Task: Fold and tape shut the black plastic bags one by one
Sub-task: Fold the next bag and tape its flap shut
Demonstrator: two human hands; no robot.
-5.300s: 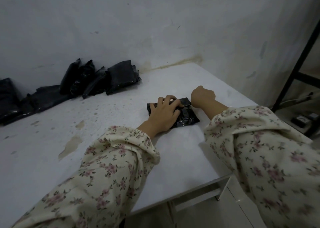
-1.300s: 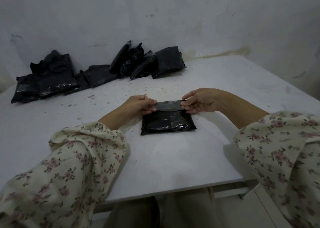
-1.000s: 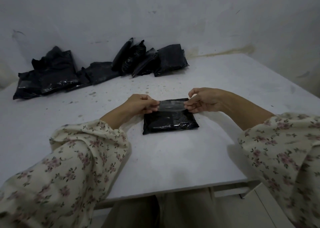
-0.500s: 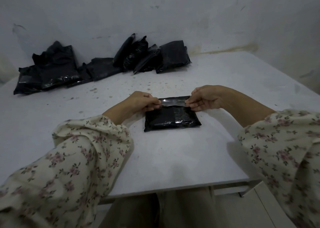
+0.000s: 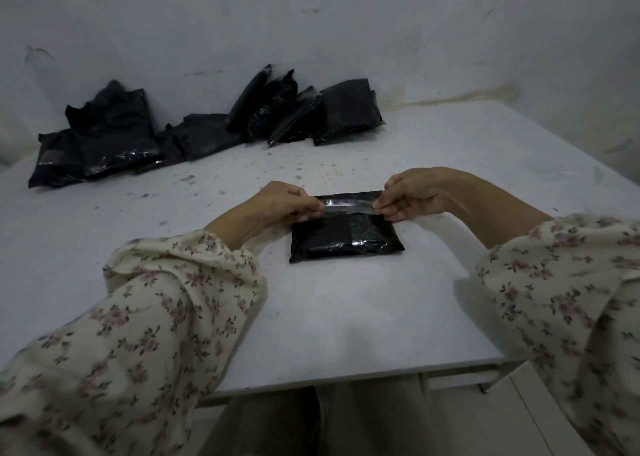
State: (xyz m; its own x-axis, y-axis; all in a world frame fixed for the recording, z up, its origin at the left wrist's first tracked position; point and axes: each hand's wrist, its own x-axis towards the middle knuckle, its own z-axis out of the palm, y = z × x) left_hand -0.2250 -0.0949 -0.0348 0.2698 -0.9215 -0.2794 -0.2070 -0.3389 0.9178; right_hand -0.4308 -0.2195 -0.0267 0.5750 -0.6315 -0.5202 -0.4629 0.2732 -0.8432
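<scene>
Folded black bag [image 5: 346, 235] lies flat on white table [image 5: 346, 317], just right of frame centre; a strip of clear tape [image 5: 348, 205] is stretched across its far edge. L hand [image 5: 282, 202] pinches the tape's left end betw. thumb & fingertips, fingers curled; R hand [image 5: 410, 196] pinches the right end the same way. Can't tell whether the tape touches the bag yet or sits just above it. Both forearms come in from lower corners in floral sleeves [image 5: 156, 317]. Upper left to upper centre of frame, along the wall [image 5: 311, 22]: row of other black bags [image 5: 207, 126]; left ones lie flat & crumpled, those nearer centre lean upright against the wall, overlapping each other. Tabletop is speckled w/ small marks betw. that row & the hands.
</scene>
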